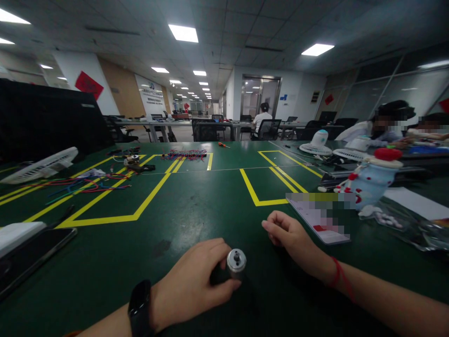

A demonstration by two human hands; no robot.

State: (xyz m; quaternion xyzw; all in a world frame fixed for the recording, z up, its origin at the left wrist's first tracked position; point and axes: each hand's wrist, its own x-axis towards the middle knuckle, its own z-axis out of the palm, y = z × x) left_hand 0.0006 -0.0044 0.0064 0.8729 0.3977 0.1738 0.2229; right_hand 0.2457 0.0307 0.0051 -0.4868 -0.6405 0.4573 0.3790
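Head view, left hand [196, 280] gripping metal cylinder [236, 263], its base obscured, right hand [293, 238] loosely closed, palm hidden

Left hand [194, 281] holds upright metal cylinder [236, 262]; right hand [293, 238] curled over green table [196, 196].

Single wide head view, looks from the wearer's head over the green table [196, 201], facing forward and tilted down, left hand [191, 281] and right hand [298, 243] close at bottom, office chairs [268, 128] far off, ceiling [242, 28] up top.
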